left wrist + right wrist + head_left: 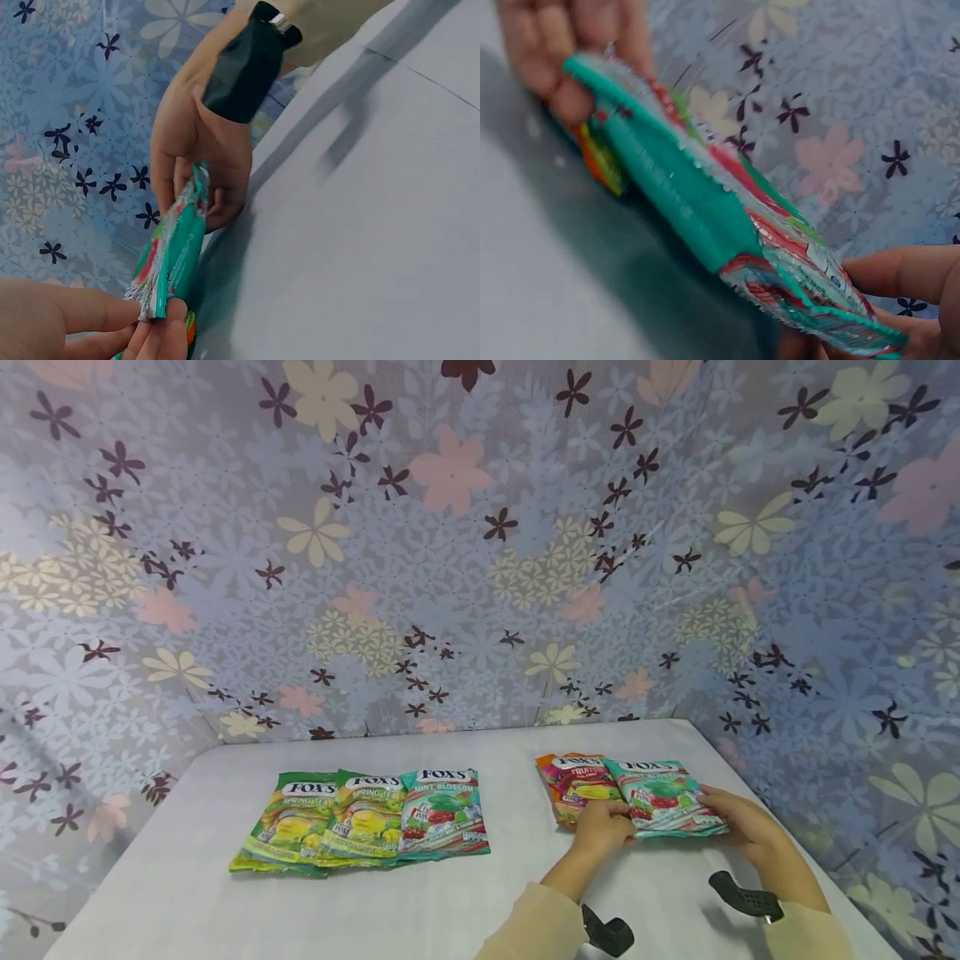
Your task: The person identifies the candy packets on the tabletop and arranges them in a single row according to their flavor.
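Observation:
Both hands hold a teal Fox's Mint Blossom candy bag (666,799) at the right of the table. My left hand (602,828) pinches its lower left corner between thumb and fingers, as the left wrist view shows. At the opposite side, my right hand (738,817) grips the edge, thumb and fingers on either face (907,277). The bag's underside shows in the right wrist view, tilted up off the white surface. An orange Fox's Fruits candy bag (576,785) lies just left, partly covered by the teal bag and my left hand.
At the left, two green Fox's Spring Tea bags (288,827) (363,822) and another Mint Blossom bag (444,817) lie overlapping in a row. Flower-patterned cloth (480,568) stands behind the white table (375,914) and along its right side.

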Motion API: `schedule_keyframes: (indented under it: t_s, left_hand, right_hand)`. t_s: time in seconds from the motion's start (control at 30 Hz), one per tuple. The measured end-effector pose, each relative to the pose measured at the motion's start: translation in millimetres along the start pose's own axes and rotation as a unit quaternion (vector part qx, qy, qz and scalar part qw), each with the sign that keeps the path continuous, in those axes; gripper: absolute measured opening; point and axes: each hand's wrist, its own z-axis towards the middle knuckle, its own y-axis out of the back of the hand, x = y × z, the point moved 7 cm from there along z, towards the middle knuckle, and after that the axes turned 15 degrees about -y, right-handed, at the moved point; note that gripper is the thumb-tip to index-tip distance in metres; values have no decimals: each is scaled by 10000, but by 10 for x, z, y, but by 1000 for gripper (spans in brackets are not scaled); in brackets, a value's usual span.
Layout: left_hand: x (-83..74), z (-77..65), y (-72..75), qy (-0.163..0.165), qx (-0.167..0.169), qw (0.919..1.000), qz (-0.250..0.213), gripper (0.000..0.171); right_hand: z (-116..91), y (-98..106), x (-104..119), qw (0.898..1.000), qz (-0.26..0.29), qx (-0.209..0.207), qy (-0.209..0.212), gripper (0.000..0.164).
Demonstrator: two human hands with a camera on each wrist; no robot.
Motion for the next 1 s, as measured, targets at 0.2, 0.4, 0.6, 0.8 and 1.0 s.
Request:
schedule_keyframes:
  t_s: [0.2,0.4,0.6,0.8,1.0]
  left_hand:
    - [3,-48,87,-1,34,10000,-40,18]
    - [-16,-78,214,151,338,9993,-114,15]
    - [-14,-81,404,127,440,9990,0,8]
    - [53,-95,589,188,376,9989,-216,14]
    - [77,-102,767,71,473,9987,170,28]
  right_hand:
    - [-52,-122,54,9972,639,383,-20,54]
    - [-117,-270,123,9940,809,722,162,33]
    - [-155,-499,190,9922,612,1044,303,32]
    - [-151,-691,197,9920,413,1141,347,44]
    - [-132,-869,158,9928,252,1153,208,53]
